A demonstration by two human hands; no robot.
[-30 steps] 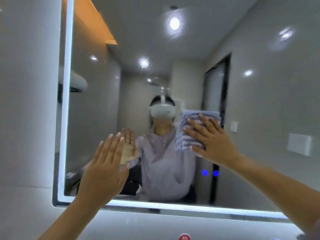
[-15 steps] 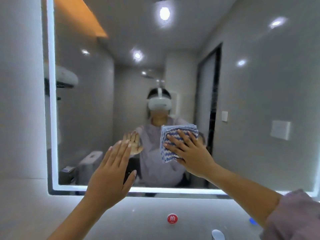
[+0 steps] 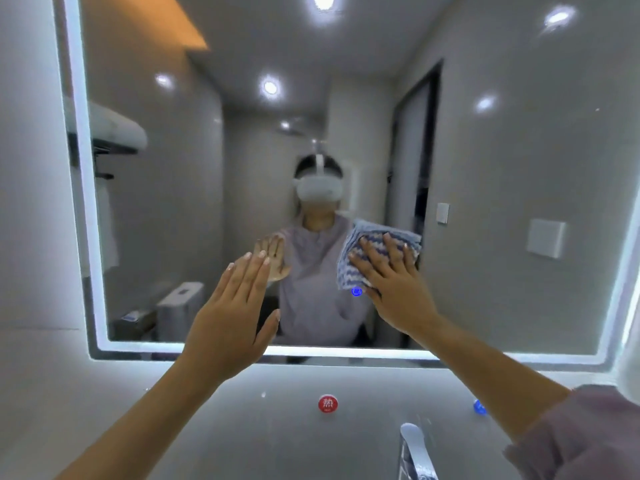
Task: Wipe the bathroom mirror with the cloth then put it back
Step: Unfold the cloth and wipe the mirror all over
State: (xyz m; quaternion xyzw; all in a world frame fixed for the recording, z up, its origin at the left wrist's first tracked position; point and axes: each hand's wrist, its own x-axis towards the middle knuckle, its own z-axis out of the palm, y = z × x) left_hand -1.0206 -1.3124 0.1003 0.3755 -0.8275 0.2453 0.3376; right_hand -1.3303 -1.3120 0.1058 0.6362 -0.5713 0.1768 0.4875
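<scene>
Wipe step in progress, put-back not yet done. R hand (image 3: pixel 394 285) lies flat on the folded blue-and-white zigzag cloth (image 3: pixel 351 271), fingers (image 3: pixel 388 251) straight and spread, palm pressing the cloth vs. the glass of the lit-edge bathroom mirror (image 3: pixel 502 168); no pinch, nothing curled round it. Cloth sits low-centre on the mirror, its lower corner just beside a blue touch control (image 3: pixel 356 291) on the glass. L hand (image 3: pixel 232 317) is raised in front of the mirror, fingers straight and pressed together, holding nothing; contact w/ glass cannot be confirmed. Below: red hot-water marker (image 3: pixel 327 403), blue marker (image 3: pixel 479 407), chrome tap (image 3: pixel 414 445). Handling assessment: cloth appears soft, light, limp, several layers thick; it should slide easily on glass and is likely held only by palm pressure, so easing off prob. lets it slip or unfold. Recommend even flat pressure for wiping; for carrying back, gather the folded edge at the top between thumb and fingers, or bunch the whole pad. Risk: a pass over the touch control may trigger it. Storage spot for the cloth not in view.
</scene>
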